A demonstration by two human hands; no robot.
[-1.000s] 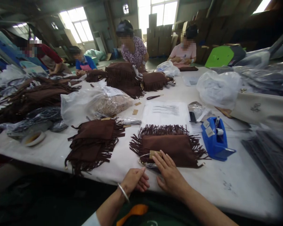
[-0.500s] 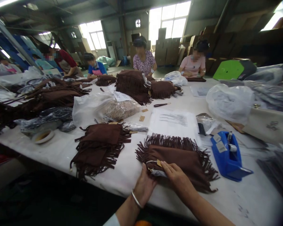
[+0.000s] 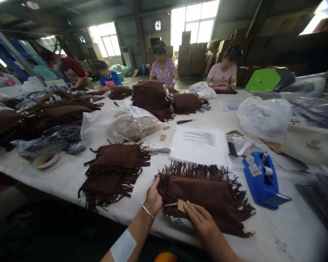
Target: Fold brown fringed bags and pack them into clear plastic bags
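A brown fringed bag (image 3: 205, 191) lies on the table at the near edge, its fringe pointing away from me and to the right. My left hand (image 3: 153, 198) is at the bag's left end, thumb up beside the fringe, its other fingers partly hidden. My right hand (image 3: 199, 218) rests with fingers extended on the bag's near side, the fingertips touching a small tan tag (image 3: 182, 205) on a white string. Below the tag, a plastic-wrapped piece (image 3: 182, 222) shows along the near edge. More brown fringed bags (image 3: 113, 156) are stacked to the left.
A blue tape dispenser (image 3: 261, 182) stands at the right. Beyond the bag are white sheets (image 3: 199, 145), a dark strap (image 3: 186, 121) and a plastic bag of tags (image 3: 131, 125). A shallow dish (image 3: 46, 160) sits at left. Several people work across the table (image 3: 68, 182).
My left hand has moved left and up along the bag's end. The bag has shifted slightly toward me, and the tag now lies farther onto it under my right fingertips.
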